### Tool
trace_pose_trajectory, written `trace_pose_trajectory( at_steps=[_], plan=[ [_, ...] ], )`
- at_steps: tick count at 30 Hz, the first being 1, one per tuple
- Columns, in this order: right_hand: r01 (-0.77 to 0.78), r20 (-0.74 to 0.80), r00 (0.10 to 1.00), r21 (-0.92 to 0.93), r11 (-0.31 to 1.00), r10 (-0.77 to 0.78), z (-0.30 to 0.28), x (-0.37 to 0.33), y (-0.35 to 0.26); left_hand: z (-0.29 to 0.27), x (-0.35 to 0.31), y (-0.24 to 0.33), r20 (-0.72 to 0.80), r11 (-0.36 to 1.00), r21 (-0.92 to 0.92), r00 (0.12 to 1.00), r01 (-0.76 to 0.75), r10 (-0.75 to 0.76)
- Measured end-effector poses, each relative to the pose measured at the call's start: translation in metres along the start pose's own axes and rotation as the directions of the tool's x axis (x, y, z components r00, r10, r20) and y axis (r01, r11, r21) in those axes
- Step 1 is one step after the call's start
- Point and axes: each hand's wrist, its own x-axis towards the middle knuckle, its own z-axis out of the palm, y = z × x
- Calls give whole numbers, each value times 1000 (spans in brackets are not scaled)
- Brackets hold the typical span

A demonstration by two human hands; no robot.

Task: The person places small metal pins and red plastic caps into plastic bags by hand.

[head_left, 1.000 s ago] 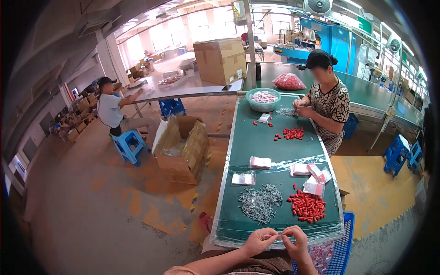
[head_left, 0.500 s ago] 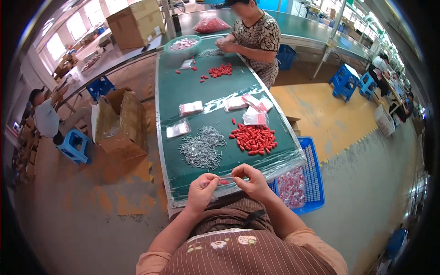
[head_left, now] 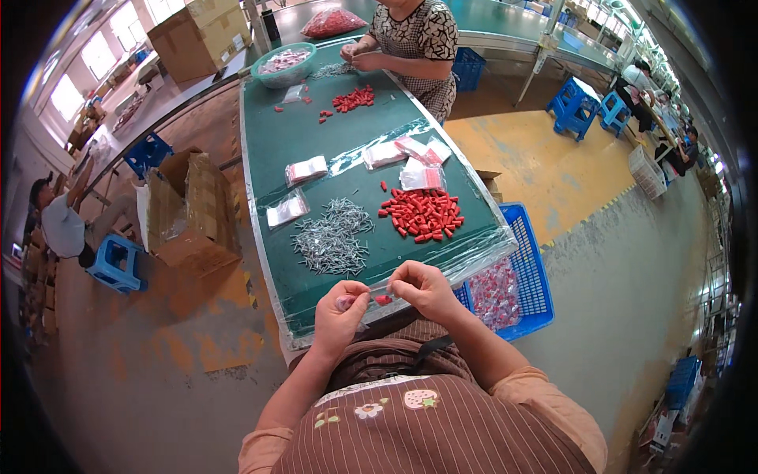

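Both hands at table's near edge: left hand (head_left: 341, 310) pinches a small clear plastic bag (head_left: 371, 294) by 1 end, right hand (head_left: 422, 288) pinches the other with a red plastic plug (head_left: 384, 299) at the mouth. Likely bagging; keep the mouth pulled open, feed parts in straight. Red plug pile (head_left: 421, 215) and metal screws (head_left: 332, 236) lie just ahead on the green table (head_left: 268, 150).

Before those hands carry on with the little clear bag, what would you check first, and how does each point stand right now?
1. Both hands on the small clear plastic bag: left hand and right hand pinch it; ok.
2. Bag's mouth open: cannot tell.
3. Red plastic plugs in a pile ahead on the green table: ok.
4. Grey metal screws heaped beside them: ok.
5. Blue plastic crate at the right of the table, part filled: ok.
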Motion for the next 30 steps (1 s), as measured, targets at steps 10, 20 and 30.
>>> trace_pose_trajectory(
  at_steps=[10, 20, 30],
  plan=[
    [-112, 66, 993, 295, 949, 96, 13, 8, -9, -11, 10, 0, 1, 1000, 15, 1000, -2, 2],
    [-124, 88, 991, 249, 961, 105, 18, 15, -19, -18, 8, 11, 9, 991, 99, 996, -90, 89],
    [-366, 217, 930, 491, 791, 296, 27, 18, -21, -22, 9, 18, 34, 979, 141, 989, -149, 146]
  ],
)
